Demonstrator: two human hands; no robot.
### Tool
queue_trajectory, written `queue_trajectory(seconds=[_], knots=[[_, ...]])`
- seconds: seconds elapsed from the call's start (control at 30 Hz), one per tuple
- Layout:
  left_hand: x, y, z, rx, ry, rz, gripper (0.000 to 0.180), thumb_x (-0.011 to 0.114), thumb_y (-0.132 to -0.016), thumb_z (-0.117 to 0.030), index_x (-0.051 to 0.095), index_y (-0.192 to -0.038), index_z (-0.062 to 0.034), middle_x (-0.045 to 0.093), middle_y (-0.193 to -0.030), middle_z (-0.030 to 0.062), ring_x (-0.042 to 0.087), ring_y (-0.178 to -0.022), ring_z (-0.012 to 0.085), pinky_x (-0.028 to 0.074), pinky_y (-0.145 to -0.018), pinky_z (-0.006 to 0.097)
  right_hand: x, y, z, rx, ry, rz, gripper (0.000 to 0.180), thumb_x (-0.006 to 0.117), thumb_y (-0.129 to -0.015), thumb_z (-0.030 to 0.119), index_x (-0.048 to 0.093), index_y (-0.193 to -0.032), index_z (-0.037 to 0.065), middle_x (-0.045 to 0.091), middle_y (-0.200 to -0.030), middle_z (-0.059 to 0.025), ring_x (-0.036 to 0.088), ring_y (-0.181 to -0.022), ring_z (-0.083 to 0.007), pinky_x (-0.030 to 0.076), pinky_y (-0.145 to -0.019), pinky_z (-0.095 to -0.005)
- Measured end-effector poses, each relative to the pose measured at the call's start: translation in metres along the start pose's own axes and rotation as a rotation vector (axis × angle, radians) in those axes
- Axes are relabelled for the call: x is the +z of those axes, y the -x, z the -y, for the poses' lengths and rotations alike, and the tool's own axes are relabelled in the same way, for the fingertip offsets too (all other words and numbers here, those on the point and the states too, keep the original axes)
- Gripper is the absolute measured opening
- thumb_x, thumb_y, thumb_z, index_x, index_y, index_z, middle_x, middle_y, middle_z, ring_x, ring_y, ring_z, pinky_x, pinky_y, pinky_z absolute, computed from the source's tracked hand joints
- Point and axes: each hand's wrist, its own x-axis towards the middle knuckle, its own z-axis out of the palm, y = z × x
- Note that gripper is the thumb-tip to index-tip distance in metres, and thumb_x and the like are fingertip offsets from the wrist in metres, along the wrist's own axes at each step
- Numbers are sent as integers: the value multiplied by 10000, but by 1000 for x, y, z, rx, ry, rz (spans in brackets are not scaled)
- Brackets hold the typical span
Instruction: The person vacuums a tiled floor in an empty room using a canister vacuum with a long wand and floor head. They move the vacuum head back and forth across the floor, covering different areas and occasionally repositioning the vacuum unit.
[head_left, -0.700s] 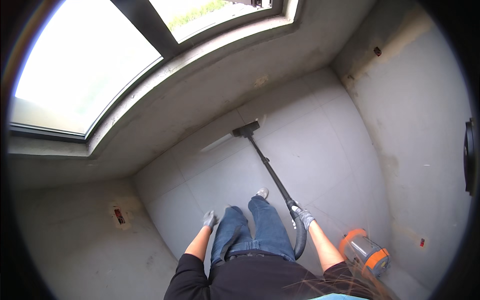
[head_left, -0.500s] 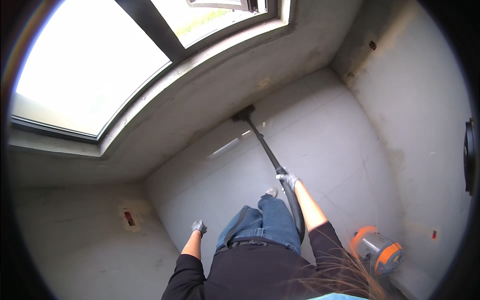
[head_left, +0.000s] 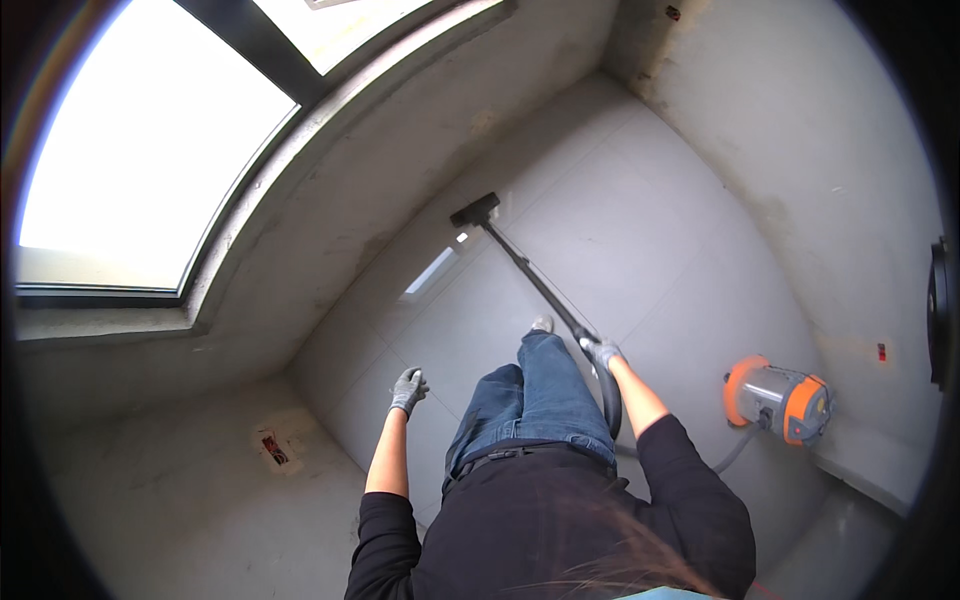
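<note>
My right hand, in a grey glove, grips the black wand of a vacuum cleaner. The wand runs forward to a black floor nozzle lying on the grey tiled floor close to the wall under the window. A black hose curves back from my right hand past my leg. My left hand, also in a grey glove, hangs free beside my left thigh with fingers loosely curled and nothing in it. My legs in blue jeans stand between both hands.
An orange and silver vacuum canister lies on the floor at my right, near the right wall. A large bright window with a deep concrete sill fills the upper left. A small wall opening sits low at left.
My right hand has pushed the wand forward, so the nozzle slid toward the wall under the window. My left arm has swung out to the side.
</note>
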Motion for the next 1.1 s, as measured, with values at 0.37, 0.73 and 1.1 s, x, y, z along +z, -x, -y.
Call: queue_trajectory(seconds=[0.37, 0.73, 1.1], knots=[[-38, 85, 252, -452, 150, -96, 133, 463, -920, -259, 441, -872, -137, 473, -656, 83, 484, -478, 273, 389, -412, 422, -49, 192, -223, 67, -19, -49, 626, 702, -831, 272, 436, -1396, 224, 647, -1070, -109, 624, -677, -230, 519, -449, -368], [9, 120, 119, -107, 186, -159, 380, 494, -976, -277, 453, -1299, -80, 623, -962, 118, 658, -737, 216, 544, -574, 330, 46, -52, 134, -464, 570, -94, 762, 691, -751, 500, 426, -1397, 194, 651, -1103, -177, 664, -871, -277, 529, -770, -404], [28, 158, 202, -301, 246, -210, 340, 491, -976, -259, 474, -1260, -74, 606, -850, 99, 624, -653, 210, 520, -524, 338, -20, 47, -49, -159, 493, 309, 859, 690, -783, 468, 268, -1480, 196, 652, -940, -138, 618, -742, -227, 532, -616, -378]])
